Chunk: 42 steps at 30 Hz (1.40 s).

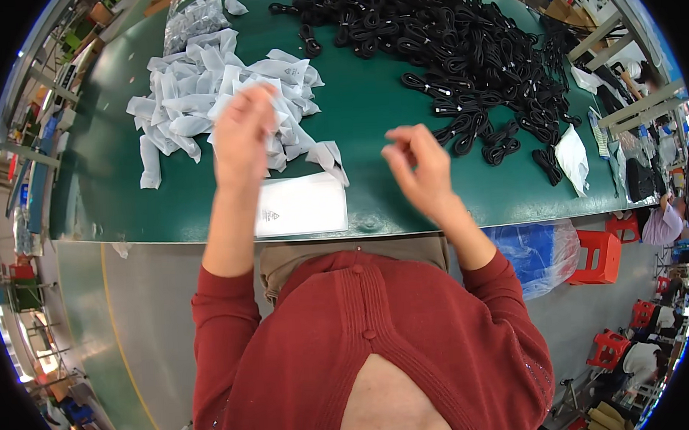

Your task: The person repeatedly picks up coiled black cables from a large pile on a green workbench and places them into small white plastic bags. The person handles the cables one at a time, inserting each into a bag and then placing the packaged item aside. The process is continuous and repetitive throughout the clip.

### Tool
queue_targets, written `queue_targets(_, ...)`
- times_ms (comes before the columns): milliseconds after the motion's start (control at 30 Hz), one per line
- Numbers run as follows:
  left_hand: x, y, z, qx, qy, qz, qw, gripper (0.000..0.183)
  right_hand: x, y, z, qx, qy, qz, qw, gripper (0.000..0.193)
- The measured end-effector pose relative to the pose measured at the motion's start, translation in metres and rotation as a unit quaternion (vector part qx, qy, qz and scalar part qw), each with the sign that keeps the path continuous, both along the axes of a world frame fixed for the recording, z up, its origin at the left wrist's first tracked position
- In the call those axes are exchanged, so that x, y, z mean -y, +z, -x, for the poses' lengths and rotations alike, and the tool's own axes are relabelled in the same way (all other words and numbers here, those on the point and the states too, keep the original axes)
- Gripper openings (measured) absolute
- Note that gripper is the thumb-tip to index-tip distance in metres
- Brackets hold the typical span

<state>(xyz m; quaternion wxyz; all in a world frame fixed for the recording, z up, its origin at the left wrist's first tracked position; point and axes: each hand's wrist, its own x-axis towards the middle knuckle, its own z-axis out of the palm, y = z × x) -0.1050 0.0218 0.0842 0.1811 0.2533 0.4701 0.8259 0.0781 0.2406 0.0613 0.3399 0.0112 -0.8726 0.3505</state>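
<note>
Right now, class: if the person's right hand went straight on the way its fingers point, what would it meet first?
Probably the heap of black cable bundles. The right hand points up and away across the green table, though its height above the table is unclear.

A green desk (401, 112) spans the view above a grey floor (133, 301). Red plastic stools (600, 254) stand to the right, beside a blue bin (534, 253) lined with clear plastic.

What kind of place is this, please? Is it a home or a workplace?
Most likely a factory packing line, not a home. A long green worktable carries a big heap of bundled black cables and a pile of small white bags. Red stools stand behind it on the floor.
</note>
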Motion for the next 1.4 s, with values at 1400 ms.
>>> queue_targets(1400,0.001,-0.083,0.029,-0.629,0.187,0.474,0.587,0.056,-0.004,-0.084,0.208,0.120,0.052,-0.055,0.990,0.058)
